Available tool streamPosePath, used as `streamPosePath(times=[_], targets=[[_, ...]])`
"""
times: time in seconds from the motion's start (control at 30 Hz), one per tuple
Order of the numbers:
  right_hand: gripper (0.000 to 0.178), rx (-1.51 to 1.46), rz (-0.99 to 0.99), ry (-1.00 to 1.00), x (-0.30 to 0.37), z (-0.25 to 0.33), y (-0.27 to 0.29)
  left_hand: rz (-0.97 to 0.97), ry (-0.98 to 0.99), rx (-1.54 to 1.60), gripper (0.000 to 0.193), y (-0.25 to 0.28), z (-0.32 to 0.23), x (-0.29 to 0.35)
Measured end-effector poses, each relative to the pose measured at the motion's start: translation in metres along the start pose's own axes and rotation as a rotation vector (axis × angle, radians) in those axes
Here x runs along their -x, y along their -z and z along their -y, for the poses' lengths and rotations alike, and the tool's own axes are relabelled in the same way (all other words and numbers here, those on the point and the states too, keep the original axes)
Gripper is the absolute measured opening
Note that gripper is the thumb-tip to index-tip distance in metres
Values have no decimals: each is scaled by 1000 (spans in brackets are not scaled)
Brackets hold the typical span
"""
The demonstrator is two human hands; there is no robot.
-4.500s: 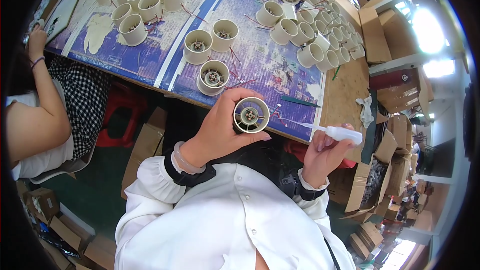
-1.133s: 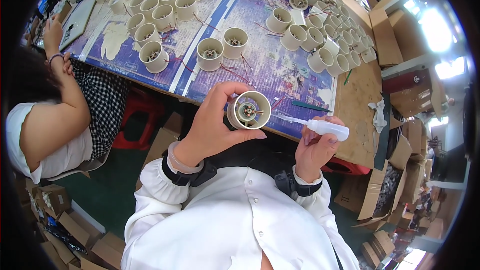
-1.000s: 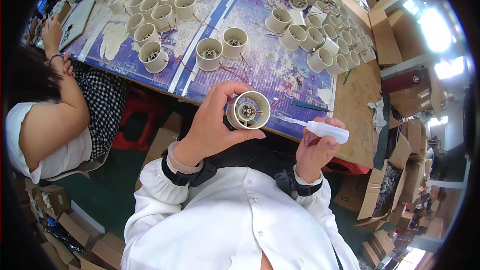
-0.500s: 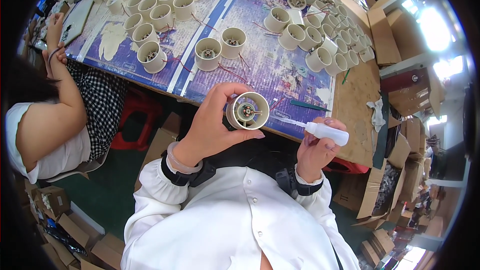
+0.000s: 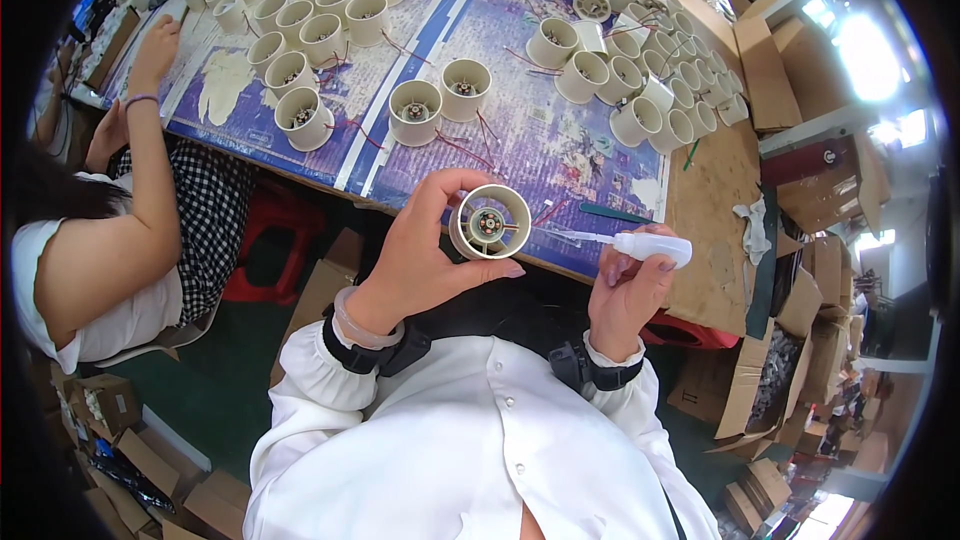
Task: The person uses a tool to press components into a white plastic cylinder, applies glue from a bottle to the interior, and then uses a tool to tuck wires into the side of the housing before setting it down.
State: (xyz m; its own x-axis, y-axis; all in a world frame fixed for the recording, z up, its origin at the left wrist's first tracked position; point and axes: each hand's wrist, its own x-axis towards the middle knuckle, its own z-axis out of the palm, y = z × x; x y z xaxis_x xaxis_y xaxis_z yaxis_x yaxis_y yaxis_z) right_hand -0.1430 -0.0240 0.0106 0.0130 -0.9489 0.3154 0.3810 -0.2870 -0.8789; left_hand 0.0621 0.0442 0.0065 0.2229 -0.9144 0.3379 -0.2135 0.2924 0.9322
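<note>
My left hand (image 5: 425,240) is wrapped round a cream plastic fan housing (image 5: 462,246), its open end facing up. Inside it sits a round motor core (image 5: 488,224) with coils, carried on thin struts. In my right hand (image 5: 630,292) is a small white squeeze bottle (image 5: 655,248), lying almost level, with a long thin clear nozzle that points left toward the housing. The nozzle tip is apart from the housing, a little to its right. Thin red wires (image 5: 548,210) show beside the housing's right side.
Ahead is a table with a worn purple-blue cover (image 5: 480,155). Several similar housings (image 5: 415,112) with trailing wires stand on it, crowded at the back right (image 5: 640,120). Green tweezers (image 5: 615,212) lie near the front edge. A co-worker (image 5: 110,240) sits at the left; cardboard boxes (image 5: 790,340) stand right.
The squeeze bottle has tipped closer to level and shifted slightly up and left in my right hand. My left hand and the housing barely moved. The co-worker's arm reached farther over the table.
</note>
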Motion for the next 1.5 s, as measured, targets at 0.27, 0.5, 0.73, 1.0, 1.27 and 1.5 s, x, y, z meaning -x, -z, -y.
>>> streamPosePath(times=[0.27,0.5,0.73,1.0,1.27,1.5], targets=[[40,-386,-117,-335,-9,0,15,-120,26,116,63,44,8,2],[38,-416,-97,-326,-12,1,10,-197,-54,-617,59,99,19,-6],[37,-424,-90,-323,-14,3,12,-353,-246,-1180,57,90,18,-25],[37,-423,-114,-337,-10,7,8,-169,-355,-995,61,59,15,-62],[37,-495,-113,-415,-8,6,0,47,-59,-517,65,43,7,-55],[38,-555,-131,-461,-10,5,-11,-10,60,99,66,11,-7,-30]])
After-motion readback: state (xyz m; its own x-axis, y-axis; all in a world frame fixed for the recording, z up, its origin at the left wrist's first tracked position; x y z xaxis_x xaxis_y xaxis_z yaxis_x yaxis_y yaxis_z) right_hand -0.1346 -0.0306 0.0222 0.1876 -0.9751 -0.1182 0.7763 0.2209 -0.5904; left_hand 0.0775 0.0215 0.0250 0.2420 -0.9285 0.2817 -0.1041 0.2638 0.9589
